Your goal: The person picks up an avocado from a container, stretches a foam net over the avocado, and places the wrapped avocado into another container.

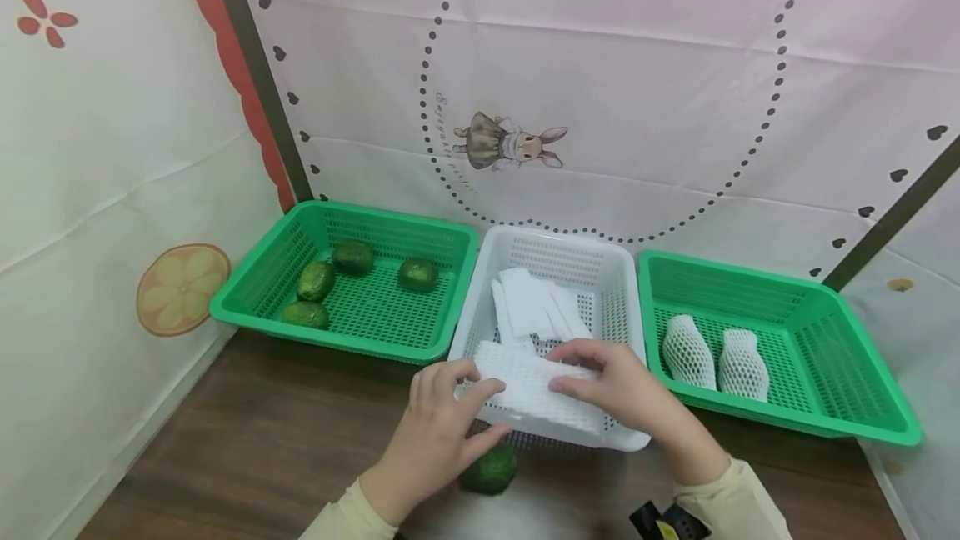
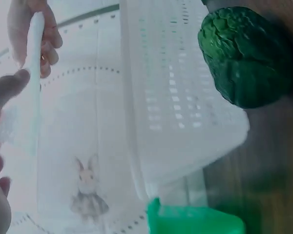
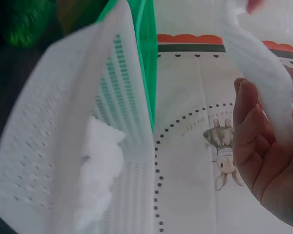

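Note:
My right hand point(image 1: 611, 382) holds a flat white foam net sleeve point(image 1: 536, 386) over the front of a white basket point(image 1: 630, 307), thumb on the near side and fingers behind. My left hand point(image 1: 435, 432) is at the sleeve's left end, a fingertip right at its edge and the thumb spread away below. In the left wrist view the sleeve point(image 2: 35, 44) shows edge-on between the hands. Several more flat sleeves point(image 1: 536, 302) lie in the white basket. A dark green, wrinkled avocado point(image 1: 489, 469) sits on the table in front, partly behind my left hand.
A green basket point(image 1: 345, 344) at the left contains several avocados point(image 1: 417, 274). Another green basket point(image 1: 847, 423) at the right holds two avocado-sized things in white net sleeves point(image 1: 688, 352). A printed cloth point(image 1: 637, 107) hangs behind the baskets on the brown table point(image 1: 300, 423).

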Demonstrator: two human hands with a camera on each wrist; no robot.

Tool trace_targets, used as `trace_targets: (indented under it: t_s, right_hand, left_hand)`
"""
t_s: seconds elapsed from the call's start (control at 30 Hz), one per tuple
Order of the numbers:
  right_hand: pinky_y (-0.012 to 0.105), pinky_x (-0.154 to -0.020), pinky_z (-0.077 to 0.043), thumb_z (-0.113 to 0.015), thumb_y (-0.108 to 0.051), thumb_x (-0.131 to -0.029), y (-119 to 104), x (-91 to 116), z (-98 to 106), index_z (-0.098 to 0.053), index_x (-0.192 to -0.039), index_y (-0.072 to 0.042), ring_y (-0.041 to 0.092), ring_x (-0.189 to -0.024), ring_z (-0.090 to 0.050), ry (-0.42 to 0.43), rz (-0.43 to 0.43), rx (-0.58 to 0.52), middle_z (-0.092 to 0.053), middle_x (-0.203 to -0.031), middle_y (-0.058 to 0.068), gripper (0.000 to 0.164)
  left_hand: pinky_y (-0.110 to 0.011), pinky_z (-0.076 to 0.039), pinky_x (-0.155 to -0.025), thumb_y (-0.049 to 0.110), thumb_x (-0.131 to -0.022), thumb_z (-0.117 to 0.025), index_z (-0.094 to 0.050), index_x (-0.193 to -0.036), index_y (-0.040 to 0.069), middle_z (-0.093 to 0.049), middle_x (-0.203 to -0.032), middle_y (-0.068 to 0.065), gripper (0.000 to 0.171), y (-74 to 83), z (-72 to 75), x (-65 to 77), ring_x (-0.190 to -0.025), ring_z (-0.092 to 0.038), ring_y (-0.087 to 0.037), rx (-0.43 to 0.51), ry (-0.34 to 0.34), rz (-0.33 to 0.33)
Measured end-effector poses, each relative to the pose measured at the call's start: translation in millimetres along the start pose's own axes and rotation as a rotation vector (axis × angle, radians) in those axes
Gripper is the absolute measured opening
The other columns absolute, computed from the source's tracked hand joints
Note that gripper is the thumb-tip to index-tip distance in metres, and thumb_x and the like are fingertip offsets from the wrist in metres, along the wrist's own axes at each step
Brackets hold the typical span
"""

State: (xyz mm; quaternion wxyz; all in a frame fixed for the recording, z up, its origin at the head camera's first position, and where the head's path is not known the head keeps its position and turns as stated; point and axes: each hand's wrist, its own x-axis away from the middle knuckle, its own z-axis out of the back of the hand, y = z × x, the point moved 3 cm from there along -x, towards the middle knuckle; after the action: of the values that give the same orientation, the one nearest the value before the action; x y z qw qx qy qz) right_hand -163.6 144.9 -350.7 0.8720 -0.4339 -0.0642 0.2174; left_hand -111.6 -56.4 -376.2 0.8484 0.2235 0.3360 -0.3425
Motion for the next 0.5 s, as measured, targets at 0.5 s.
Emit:
trace_targets:
  t_s: [0.5]
  right_hand:
    - [0.024, -0.063, -0.046, -0.068, -0.025, -0.068, 23.7, 29.8, -29.8, -0.062, -0.088, -0.012, 0.012, -0.077, -0.055, 0.129, -0.056, -0.188, -0.059, -0.088, 0.0, 0.024]
  left_hand:
    - [-0.042, -0.019, -0.088, 0.051, -0.06, -0.065, -0.053, -0.105, 0.015, -0.035, -0.117, -0.01, 0.06, 10.0, -23.7, 0.5, -0.108, -0.029, -0.026, -0.023, -0.161, 0.06]
